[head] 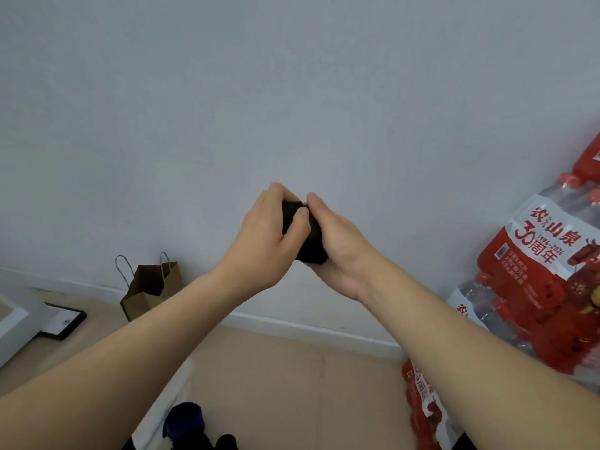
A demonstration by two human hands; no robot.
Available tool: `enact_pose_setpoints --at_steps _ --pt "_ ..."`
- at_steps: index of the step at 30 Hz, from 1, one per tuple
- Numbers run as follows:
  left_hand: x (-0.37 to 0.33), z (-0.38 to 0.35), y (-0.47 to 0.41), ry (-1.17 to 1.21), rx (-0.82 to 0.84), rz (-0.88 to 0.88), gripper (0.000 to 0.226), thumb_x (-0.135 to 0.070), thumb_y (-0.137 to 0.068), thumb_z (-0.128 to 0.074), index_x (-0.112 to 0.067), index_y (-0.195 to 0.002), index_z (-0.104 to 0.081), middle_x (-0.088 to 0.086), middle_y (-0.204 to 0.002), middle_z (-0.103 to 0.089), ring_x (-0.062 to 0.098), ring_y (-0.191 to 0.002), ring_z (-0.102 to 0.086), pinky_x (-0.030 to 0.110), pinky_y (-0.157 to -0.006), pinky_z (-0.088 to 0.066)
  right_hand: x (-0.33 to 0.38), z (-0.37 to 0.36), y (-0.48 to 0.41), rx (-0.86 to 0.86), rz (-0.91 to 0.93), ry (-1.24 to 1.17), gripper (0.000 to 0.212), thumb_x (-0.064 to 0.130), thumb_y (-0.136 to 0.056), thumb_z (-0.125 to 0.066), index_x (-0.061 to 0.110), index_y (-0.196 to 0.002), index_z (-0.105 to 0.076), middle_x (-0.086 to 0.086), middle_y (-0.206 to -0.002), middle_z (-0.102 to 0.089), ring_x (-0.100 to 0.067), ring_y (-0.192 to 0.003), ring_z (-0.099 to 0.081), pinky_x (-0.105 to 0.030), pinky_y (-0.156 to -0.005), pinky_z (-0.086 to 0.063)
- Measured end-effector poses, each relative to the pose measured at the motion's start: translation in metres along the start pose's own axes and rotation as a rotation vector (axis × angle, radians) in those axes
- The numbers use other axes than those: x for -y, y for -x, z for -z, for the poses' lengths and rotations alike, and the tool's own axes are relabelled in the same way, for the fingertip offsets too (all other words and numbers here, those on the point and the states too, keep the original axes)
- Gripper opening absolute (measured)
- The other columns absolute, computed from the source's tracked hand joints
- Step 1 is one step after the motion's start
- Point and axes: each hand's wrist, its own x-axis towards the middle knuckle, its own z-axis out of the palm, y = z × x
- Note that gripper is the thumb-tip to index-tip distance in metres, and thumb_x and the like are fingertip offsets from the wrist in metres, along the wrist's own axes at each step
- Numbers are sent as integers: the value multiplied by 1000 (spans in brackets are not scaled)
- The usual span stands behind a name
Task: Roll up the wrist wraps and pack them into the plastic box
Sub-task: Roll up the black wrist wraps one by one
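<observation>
A black rolled wrist wrap (310,241) is held up in front of the wall, between both hands. My left hand (264,241) grips its left side, thumb across the front. My right hand (337,251) cups it from the right and below, thumb pressing near the top, where a small pink edge shows. Most of the roll is hidden by the fingers. At the bottom edge lie a dark blue roll (185,420) and a black item (227,442), partly cut off. A white edge (162,407) beside them may be the plastic box; I cannot tell.
A brown paper bag (152,287) stands against the wall at left. A black-framed flat item (61,321) and a white box (13,326) lie on the wooden floor further left. Red shrink-wrapped packs of water bottles (535,274) are stacked at right.
</observation>
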Motion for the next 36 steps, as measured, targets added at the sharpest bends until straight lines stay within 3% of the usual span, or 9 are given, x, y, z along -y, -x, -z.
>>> enact_pose_setpoints --at_steps 3,8,11,15,18,21,25,31,36 --pt "10 4 10 -94 28 -100 13 -31 -107 -52 -21 -116 -54 -4 -112 -59 9 -101 -59 29 -83 -49 -3 -6 3 -48 -116 194 51 52 -112 -42 16 -126 -74 -7 -105 -82 -23 -87 -80 -37 -70 -64" --pt "22 13 31 36 149 12 21 -33 -112 -48 -25 -131 -42 1 -101 -68 12 -83 -67 36 -77 -54 -17 -22 3 -296 9 551 43 34 -108 -37 8 -109 -71 -16 -79 -78 -31 -50 -70 -28 -43 -50" --pt "36 27 50 16 218 -41 35 -40 -111 -50 -28 -139 -34 -4 -99 -66 8 -83 -66 21 -71 -50 -26 -24 5 -152 -75 609 46 41 -112 -35 9 -114 -69 -13 -76 -79 -31 -55 -73 -31 -47 -55" --pt "67 46 79 -185 372 40 51 -57 -109 -47 -31 -146 -25 -3 -118 -61 9 -92 -66 30 -81 -53 -48 -22 9 156 -228 659 41 54 -110 -51 19 -119 -69 -10 -93 -78 -28 -76 -75 -33 -61 -59" --pt "92 57 106 -397 568 118 65 -66 -105 -47 -29 -152 -22 2 -121 -63 9 -93 -68 32 -81 -53 -64 -20 11 276 -221 807 31 38 -103 -73 17 -126 -70 -9 -113 -79 -24 -90 -78 -35 -70 -63" --pt "123 67 134 -728 829 159 70 -63 -106 -49 -32 -163 -20 3 -151 -54 26 -124 -65 43 -99 -54 -100 -29 10 400 -72 1425 39 28 -93 -84 20 -127 -68 -4 -120 -74 -27 -106 -74 -42 -84 -64" --pt "165 73 169 -912 979 347 43 -42 -109 -55 -20 -146 -57 9 -145 -59 30 -130 -59 43 -105 -52 -183 -31 11 521 -180 1844 35 13 -94 -68 16 -128 -64 -12 -125 -67 -34 -113 -67 -41 -86 -58" --pt "241 67 245 -730 615 872 38 -32 -107 -57 -13 -141 -57 15 -148 -51 36 -126 -60 44 -103 -52 -312 5 29 255 -392 1572 50 19 -101 -60 15 -148 -44 -17 -139 -49 -42 -126 -57 -47 -104 -53" --pt "287 51 299 -460 53 1405 63 -26 -105 -53 10 -152 -30 29 -159 -22 49 -132 -45 44 -104 -42 -379 37 45 81 -446 1430 50 24 -102 -69 17 -148 -51 -15 -137 -59 -37 -124 -62 -42 -101 -54"
